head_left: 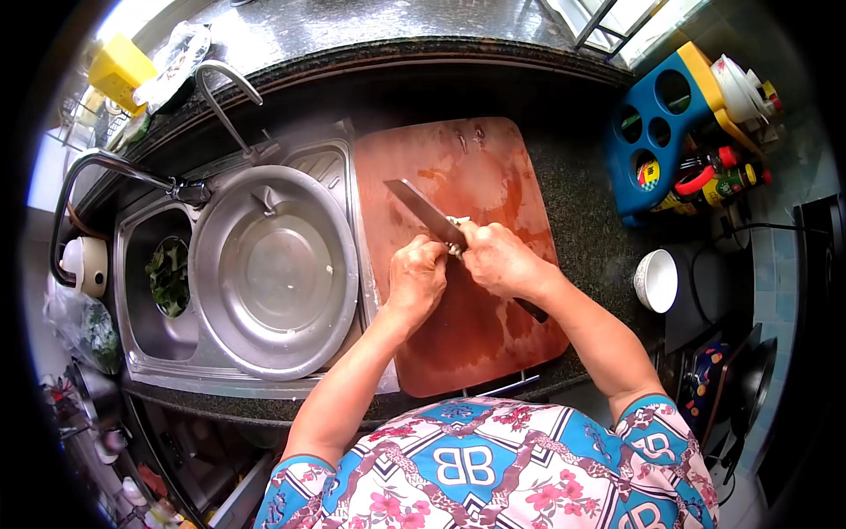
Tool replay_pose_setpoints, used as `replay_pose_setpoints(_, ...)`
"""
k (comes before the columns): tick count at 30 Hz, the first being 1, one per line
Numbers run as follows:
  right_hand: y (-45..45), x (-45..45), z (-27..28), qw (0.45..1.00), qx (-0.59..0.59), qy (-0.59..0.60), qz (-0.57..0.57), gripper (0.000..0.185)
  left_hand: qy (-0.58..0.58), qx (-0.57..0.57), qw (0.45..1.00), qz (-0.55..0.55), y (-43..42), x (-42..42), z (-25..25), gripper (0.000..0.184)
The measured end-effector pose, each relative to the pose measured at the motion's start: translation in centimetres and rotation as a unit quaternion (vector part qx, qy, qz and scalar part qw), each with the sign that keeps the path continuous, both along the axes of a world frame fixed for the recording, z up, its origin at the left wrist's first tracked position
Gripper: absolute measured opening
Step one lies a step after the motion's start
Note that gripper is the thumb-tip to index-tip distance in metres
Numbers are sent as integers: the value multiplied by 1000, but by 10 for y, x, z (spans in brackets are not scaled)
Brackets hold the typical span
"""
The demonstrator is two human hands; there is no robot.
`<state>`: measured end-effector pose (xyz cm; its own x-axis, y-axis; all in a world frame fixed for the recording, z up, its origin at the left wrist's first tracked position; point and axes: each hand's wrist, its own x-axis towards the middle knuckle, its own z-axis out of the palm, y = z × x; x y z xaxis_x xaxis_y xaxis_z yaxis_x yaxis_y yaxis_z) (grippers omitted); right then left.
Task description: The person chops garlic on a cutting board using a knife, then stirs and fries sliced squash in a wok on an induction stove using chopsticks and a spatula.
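Note:
A reddish-brown cutting board [458,326] lies on the counter, wet in patches. My right hand [504,260] is closed around a kitchen knife [421,208]; its blade points up and left, and the dark handle end shows under my wrist. My left hand [418,275] has its fingers curled together at the blade's lower side, pinching small white food pieces [455,249] that look like garlic. More white bits lie on the far side of the blade. My fingers hide part of the food.
Left of the board, a large metal basin [339,326] with water rests over the sink [132,291], where leafy greens [167,278] lie. A white bowl [656,280] and a blue rack [630,163] with bottles stand right. Two faucets [189,190] [227,115] rise behind the sink.

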<state>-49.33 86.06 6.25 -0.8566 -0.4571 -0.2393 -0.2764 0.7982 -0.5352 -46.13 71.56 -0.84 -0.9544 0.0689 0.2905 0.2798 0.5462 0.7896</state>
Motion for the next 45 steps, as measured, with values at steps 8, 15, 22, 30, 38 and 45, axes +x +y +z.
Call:
replay_pose_setpoints(8,3,12,-10,997,20,73,27,10,-19,-51,998,23,11,1,4,6)
replay_pose_setpoints(15,12,12,7,1000,-24,-7,4,16,-23,-27,999,6,4,3,3,5)
replay_pose_setpoints(22,8,11,-11,1000,-10,-17,-3,16,-28,-48,998,11,5,4,-3,6)
replay_pose_setpoints(30,13,18,0,1000,5,20,8,13,-19,-24,999,-27,1,3,5,7)
replay_pose_setpoints(38,13,14,-1,999,6,30,16,9,-12,-69,998,6,7,1,1,6)
replay_pose_setpoints(45,18,24,7,998,-12,50,22,9,-24,-38,999,-2,2,3,5,7)
